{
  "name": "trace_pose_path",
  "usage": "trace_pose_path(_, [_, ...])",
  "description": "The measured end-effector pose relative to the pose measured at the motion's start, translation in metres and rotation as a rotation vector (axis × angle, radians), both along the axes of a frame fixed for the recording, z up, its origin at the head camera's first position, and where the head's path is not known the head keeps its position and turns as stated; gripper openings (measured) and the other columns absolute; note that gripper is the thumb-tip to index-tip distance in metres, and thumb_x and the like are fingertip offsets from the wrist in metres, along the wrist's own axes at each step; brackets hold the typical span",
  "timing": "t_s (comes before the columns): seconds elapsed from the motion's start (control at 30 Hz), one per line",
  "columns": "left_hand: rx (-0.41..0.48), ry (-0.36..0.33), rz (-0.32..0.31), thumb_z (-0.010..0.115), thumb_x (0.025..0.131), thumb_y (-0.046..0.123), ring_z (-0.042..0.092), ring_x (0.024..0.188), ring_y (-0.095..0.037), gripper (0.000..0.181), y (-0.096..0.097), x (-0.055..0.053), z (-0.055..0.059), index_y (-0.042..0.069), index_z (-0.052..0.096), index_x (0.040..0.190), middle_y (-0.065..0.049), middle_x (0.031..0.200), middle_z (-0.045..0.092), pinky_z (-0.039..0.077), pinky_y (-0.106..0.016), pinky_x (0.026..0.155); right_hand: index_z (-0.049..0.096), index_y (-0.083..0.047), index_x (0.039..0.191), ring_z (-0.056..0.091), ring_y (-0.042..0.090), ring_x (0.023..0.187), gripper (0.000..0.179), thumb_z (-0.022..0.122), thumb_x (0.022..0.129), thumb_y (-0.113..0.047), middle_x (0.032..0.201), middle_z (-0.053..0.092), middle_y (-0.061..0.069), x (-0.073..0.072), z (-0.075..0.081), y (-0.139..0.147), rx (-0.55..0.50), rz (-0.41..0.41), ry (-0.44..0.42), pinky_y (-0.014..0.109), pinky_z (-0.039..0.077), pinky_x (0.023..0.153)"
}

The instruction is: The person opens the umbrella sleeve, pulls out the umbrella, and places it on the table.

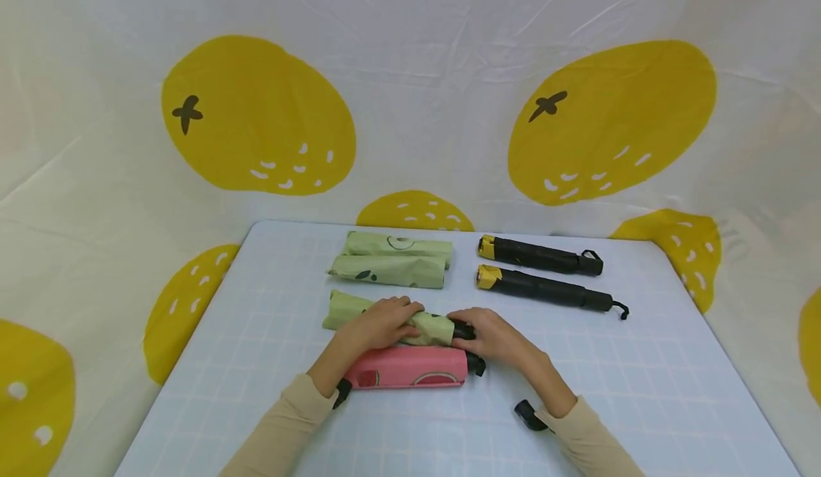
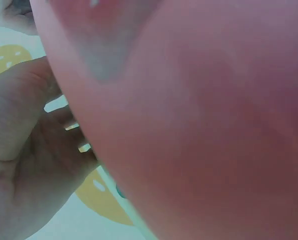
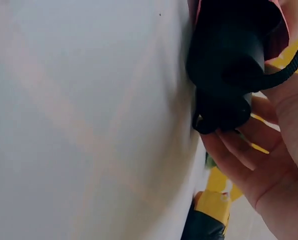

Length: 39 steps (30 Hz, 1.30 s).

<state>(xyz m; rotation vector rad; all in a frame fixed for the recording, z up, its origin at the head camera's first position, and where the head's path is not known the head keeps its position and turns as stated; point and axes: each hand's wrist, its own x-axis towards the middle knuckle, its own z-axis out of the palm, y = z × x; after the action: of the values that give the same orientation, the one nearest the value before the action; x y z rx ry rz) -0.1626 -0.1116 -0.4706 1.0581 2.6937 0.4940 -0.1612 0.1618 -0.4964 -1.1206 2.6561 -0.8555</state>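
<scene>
A folded green umbrella (image 1: pixel 435 329) with a black handle (image 1: pixel 463 330) lies across the middle of the table. My left hand (image 1: pixel 380 324) grips it from above around its middle, covering part of the fabric. At the handle end, my right hand (image 1: pixel 490 334) holds the black handle, its fingers curled around the far side in the right wrist view. Just on the near side lies a folded pink umbrella (image 1: pixel 410 368) with a watermelon print, parallel to the green one. Its pink fabric (image 2: pixel 199 125) fills most of the left wrist view and hides the left fingertips.
Two more green umbrellas (image 1: pixel 394 270) lie side by side at the back. To their right are two black umbrellas (image 1: pixel 545 291) with yellow ends. Behind the white gridded table (image 1: pixel 256 391) hangs a white cloth (image 1: pixel 436 106) with large yellow fruit shapes.
</scene>
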Motion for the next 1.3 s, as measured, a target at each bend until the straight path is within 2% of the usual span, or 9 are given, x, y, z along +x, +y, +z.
trace_pose_path(0.17, [-0.016,0.011,0.006,0.070,0.099,0.033,0.059,0.097,-0.022,0.050,0.007,0.000,0.002,0.005,0.058,0.139,-0.008,0.109,0.062,0.050,-0.043,0.090,0.067,0.000,0.131,0.067,0.018,0.094,0.040,0.074,0.096,-0.018,0.109,0.072,0.009,0.003,0.003,0.000,0.035,-0.017,0.120,0.037,0.056,0.079])
trace_pose_path(0.3, [-0.026,0.037,0.017,0.075,0.096,0.036,0.060,0.102,-0.024,0.060,0.012,0.000,0.003,0.005,0.054,0.142,-0.010,0.115,0.062,0.050,-0.044,0.092,0.065,-0.002,0.135,0.065,0.016,0.089,0.043,0.075,0.096,-0.017,0.103,0.071,0.007,0.003,0.009,0.000,0.028,-0.018,0.188,0.034,0.056,0.074])
trace_pose_path(0.47, [-0.037,0.110,0.039,0.081,0.090,0.040,0.062,0.104,-0.027,0.060,0.015,-0.001,-0.002,0.006,0.055,0.132,-0.010,0.115,0.062,0.051,-0.044,0.091,0.065,-0.002,0.135,0.064,0.015,0.085,0.045,0.077,0.094,-0.017,0.099,0.071,0.007,0.002,0.015,-0.001,0.023,-0.012,0.264,0.032,0.055,0.071])
trace_pose_path(0.6, [-0.048,0.142,0.033,0.080,0.090,0.039,0.063,0.102,-0.027,0.054,0.016,-0.002,-0.006,0.007,0.055,0.126,-0.010,0.111,0.062,0.052,-0.044,0.088,0.067,-0.002,0.132,0.062,0.013,0.081,0.045,0.079,0.092,-0.017,0.097,0.071,0.006,0.002,0.018,0.002,0.005,-0.005,0.319,0.030,0.053,0.067])
trace_pose_path(0.8, [-0.068,0.161,0.013,0.080,0.092,0.033,0.063,0.102,-0.028,0.049,0.015,-0.002,-0.006,0.007,0.053,0.124,-0.010,0.110,0.061,0.052,-0.043,0.086,0.070,-0.003,0.128,0.061,0.012,0.081,0.043,0.082,0.089,-0.015,0.097,0.071,0.004,0.003,0.021,0.006,-0.041,0.008,0.357,0.029,0.053,0.066])
trace_pose_path(1.07, [-0.078,0.209,-0.009,0.080,0.092,0.029,0.061,0.092,-0.022,0.046,0.012,-0.001,-0.004,0.008,0.051,0.121,-0.004,0.097,0.058,0.051,-0.037,0.077,0.072,-0.001,0.126,0.065,0.013,0.085,0.042,0.082,0.088,-0.014,0.101,0.073,0.005,0.001,0.021,0.011,-0.079,0.010,0.341,0.031,0.055,0.070])
trace_pose_path(1.2, [-0.082,0.202,-0.008,0.080,0.093,0.026,0.060,0.091,-0.022,0.045,0.012,-0.001,-0.003,0.008,0.050,0.123,-0.004,0.098,0.057,0.050,-0.037,0.077,0.071,-0.001,0.126,0.063,0.011,0.083,0.042,0.083,0.087,-0.014,0.100,0.073,0.004,0.000,0.024,0.013,-0.099,0.013,0.349,0.030,0.055,0.069])
trace_pose_path(1.3, [-0.081,0.183,0.001,0.080,0.093,0.025,0.061,0.095,-0.023,0.046,0.011,-0.001,-0.002,0.009,0.050,0.125,-0.005,0.102,0.059,0.051,-0.038,0.079,0.072,-0.001,0.125,0.066,0.013,0.087,0.043,0.083,0.086,-0.014,0.103,0.074,0.005,0.000,0.027,0.015,-0.106,0.013,0.351,0.031,0.057,0.071])
